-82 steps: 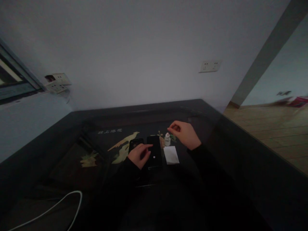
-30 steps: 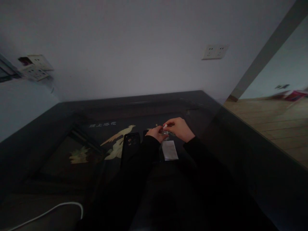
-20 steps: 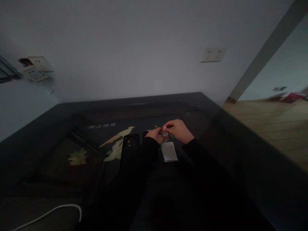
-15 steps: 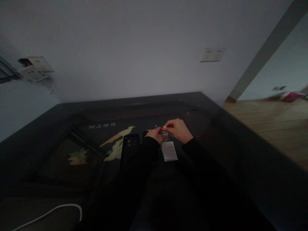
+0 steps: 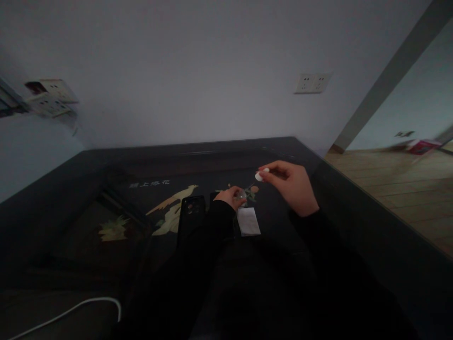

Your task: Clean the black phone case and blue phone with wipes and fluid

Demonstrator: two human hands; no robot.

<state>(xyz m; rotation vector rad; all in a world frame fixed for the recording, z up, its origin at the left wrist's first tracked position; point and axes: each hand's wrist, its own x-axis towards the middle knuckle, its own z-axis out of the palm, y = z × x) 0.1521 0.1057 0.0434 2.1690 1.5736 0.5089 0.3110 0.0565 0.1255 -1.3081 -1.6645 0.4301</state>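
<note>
My left hand [image 5: 229, 196] is closed round a small clear bottle [image 5: 242, 194] that stands on the dark table [image 5: 336, 222]. My right hand [image 5: 292, 186] is lifted to the right of it and pinches a small white cap [image 5: 258, 176] between thumb and fingers. A white cloth [image 5: 248, 221] lies flat just in front of the bottle. A black phone case [image 5: 191, 215] lies to the left, camera cutout up. A second dark phone beside it is mostly hidden by my left sleeve.
The tabletop bears a pale bird inlay [image 5: 173, 208] and a line of characters [image 5: 149, 183]. A white cable [image 5: 71, 311] curves at the lower left. Wall sockets [image 5: 311, 83] sit on the back wall, and wooden floor [image 5: 396, 184] lies to the right.
My left hand left the phone and took hold of the bottle. My right hand gripped the bottle's top, then drew away up and to the right with the white cap.
</note>
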